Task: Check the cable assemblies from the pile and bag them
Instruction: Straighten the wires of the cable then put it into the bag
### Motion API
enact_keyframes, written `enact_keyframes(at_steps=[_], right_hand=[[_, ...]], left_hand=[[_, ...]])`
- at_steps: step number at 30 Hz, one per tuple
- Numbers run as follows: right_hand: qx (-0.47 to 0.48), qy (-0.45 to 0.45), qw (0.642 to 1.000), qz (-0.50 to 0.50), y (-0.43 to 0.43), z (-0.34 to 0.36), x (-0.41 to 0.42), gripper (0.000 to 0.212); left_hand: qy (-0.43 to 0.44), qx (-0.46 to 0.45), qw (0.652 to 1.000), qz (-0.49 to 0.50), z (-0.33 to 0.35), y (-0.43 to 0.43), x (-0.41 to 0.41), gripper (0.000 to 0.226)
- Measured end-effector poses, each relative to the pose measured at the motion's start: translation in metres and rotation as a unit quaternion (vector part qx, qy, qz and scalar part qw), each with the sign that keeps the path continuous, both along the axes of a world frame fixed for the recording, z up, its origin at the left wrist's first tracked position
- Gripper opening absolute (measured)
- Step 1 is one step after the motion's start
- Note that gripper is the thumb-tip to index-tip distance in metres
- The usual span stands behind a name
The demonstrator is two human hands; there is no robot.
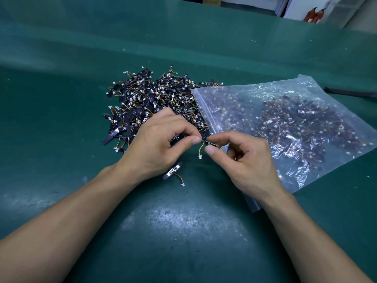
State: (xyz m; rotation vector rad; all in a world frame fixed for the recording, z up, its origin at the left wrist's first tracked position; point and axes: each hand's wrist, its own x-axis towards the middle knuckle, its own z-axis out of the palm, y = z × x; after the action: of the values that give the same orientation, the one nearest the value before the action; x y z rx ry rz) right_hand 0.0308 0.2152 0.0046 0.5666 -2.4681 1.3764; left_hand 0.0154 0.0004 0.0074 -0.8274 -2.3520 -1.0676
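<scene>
A pile of cable assemblies (pixel 151 99), black strips with yellow-orange wires and white plugs, lies on the green mat. To its right a clear zip bag (pixel 289 123) lies flat with many assemblies inside, its open edge facing the pile. Between pile and bag, my left hand (pixel 161 146) and my right hand (pixel 246 158) pinch one cable assembly (pixel 205 142) between thumbs and forefingers. Its yellow wire and white plug hang down. A second black strip shows under my left fingers. One loose assembly (pixel 173 172) lies on the mat just below my left hand.
The green mat (pixel 61 119) covers the whole bench up to its far edge. A dark strap-like object (pixel 350 91) lies at the right edge behind the bag. Red objects (pixel 315 15) and white panels stand beyond the bench.
</scene>
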Motion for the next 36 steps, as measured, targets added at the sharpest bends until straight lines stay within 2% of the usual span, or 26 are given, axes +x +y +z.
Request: enact_keyframes(at_steps=[6, 9, 17, 20, 27, 36], right_hand=[[0.035, 0.026, 0.999, -0.002, -0.0011, 0.0002, 0.0000, 0.007], [0.033, 0.036, 0.999, 0.001, 0.0000, 0.0015, -0.0004, 0.008], [0.001, 0.026, 1.000, -0.001, 0.0007, 0.0018, 0.0009, 0.009], [0.012, 0.034, 0.999, 0.003, 0.0003, 0.0011, 0.0003, 0.004], [0.033, 0.057, 0.998, 0.016, 0.0003, 0.0026, 0.0001, 0.008], [0.016, 0.020, 1.000, 0.009, -0.0001, 0.0026, 0.0013, 0.008]], left_hand=[[-0.001, -0.005, 1.000, -0.016, -0.0006, 0.0009, 0.0016, 0.006], [-0.011, -0.005, 1.000, -0.018, 0.0000, -0.0009, 0.0018, 0.012], [0.007, 0.002, 1.000, -0.014, 0.0012, -0.0003, 0.0010, 0.010], [0.001, 0.002, 1.000, -0.015, 0.0009, 0.0000, 0.0010, 0.009], [-0.016, 0.000, 1.000, -0.020, 0.0007, -0.0019, 0.0022, 0.013], [0.001, 0.000, 1.000, -0.016, 0.0002, -0.0006, 0.0014, 0.012]])
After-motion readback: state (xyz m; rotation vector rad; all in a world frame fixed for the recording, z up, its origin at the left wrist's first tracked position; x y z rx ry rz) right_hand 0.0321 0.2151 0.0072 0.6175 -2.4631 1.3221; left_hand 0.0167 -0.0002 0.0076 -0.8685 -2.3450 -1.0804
